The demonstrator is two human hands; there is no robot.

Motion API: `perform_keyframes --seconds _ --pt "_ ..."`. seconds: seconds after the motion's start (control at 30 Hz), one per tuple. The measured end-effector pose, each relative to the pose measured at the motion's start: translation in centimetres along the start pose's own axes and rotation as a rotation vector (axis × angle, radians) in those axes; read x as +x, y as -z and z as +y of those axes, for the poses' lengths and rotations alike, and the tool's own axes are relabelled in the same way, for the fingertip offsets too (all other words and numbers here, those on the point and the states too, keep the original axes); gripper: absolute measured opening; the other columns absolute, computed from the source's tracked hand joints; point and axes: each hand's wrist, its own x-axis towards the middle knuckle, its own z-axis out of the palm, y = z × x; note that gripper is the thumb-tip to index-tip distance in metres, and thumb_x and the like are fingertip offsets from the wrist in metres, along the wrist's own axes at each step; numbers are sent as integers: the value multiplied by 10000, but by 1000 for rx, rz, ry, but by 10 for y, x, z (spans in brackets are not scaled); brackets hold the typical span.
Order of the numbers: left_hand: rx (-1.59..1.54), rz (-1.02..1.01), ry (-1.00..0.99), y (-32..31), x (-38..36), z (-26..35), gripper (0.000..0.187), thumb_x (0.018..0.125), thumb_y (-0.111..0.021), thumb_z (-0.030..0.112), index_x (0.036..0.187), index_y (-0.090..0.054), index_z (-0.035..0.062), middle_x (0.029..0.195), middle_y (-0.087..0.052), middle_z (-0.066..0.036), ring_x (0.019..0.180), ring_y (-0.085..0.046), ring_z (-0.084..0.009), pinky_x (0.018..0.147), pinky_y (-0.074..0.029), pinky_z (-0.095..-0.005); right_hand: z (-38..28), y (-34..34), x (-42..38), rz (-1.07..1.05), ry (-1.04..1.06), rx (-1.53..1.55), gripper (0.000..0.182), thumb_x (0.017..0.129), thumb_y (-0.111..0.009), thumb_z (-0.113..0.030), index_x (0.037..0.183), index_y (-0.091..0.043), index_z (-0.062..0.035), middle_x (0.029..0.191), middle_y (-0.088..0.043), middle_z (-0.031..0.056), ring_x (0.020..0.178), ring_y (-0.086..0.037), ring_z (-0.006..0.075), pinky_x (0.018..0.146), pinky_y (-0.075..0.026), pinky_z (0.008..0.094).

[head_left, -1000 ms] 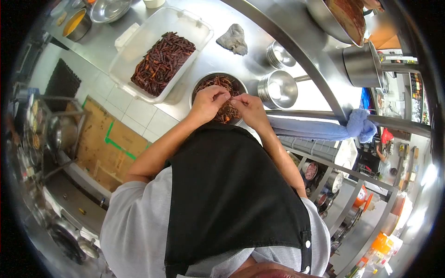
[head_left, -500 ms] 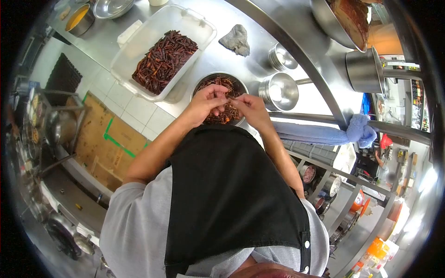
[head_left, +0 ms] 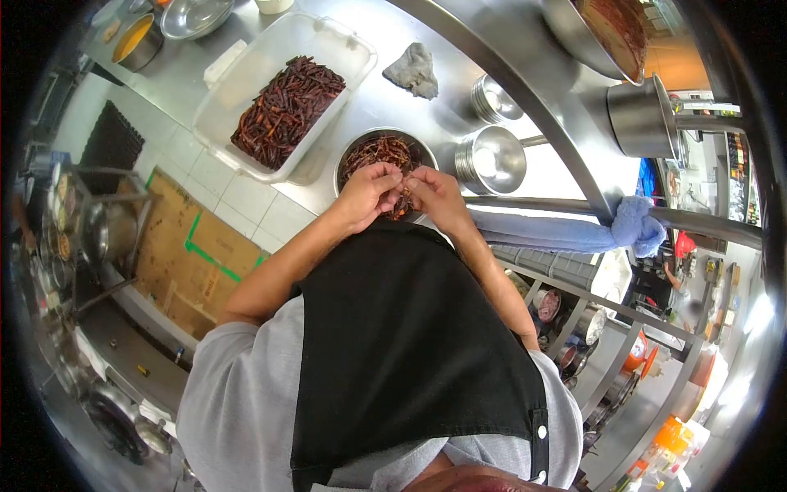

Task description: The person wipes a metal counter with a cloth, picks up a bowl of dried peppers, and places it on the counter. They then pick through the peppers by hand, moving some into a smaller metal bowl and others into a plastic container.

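My left hand and my right hand meet fingertip to fingertip over a round metal bowl. Both are closed in a pinch on a small, reddish-brown dried chili, mostly covered by the fingers. Beneath them the bowl holds a heap of thin, dry, stringy red-brown pieces, partly hidden by my hands. To the left stands a translucent white plastic tub with a large pile of dark red dried chilies.
A crumpled grey cloth lies on the steel table. Stacked metal bowls stand right of my bowl. A steel rail crosses above, and a blue towel hangs at the right. A pot of orange liquid sits far left.
My fingertips have drawn closer together, and the left fingers are more curled. The right hand has shifted slightly left. The tub and bowls keep their places.
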Motion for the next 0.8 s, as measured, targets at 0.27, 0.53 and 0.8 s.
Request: perform_keyframes --seconds 0.27,0.53,0.8 --pt "491 10 -111 1 -2 14 40 1015 -602 116 1010 -631 89 839 -609 -5 678 -540 -98 558 -405 -235 1 -8 2 115 207 -352 138 976 -699 -137 997 -709 0 821 -642 16 687 -571 80 617 -451 263" --pt "12 29 6 33 18 -9 21 999 -605 112 993 -619 97 886 -645 -34 694 -559 -119 589 -430 -250 -28 -10 -6 187 106 90 110 993 -678 -94 975 -729 2 756 -628 -6 652 -563 55 587 -449 238" --pt "156 -31 36 10 4 5 68 1014 -604 136 1001 -613 69 902 -694 -59 669 -633 -134 570 -497 -264 -1 -16 10 286 108 12 185 984 -704 -136 1087 -740 14 738 -655 -4 611 -566 54 537 -433 218"
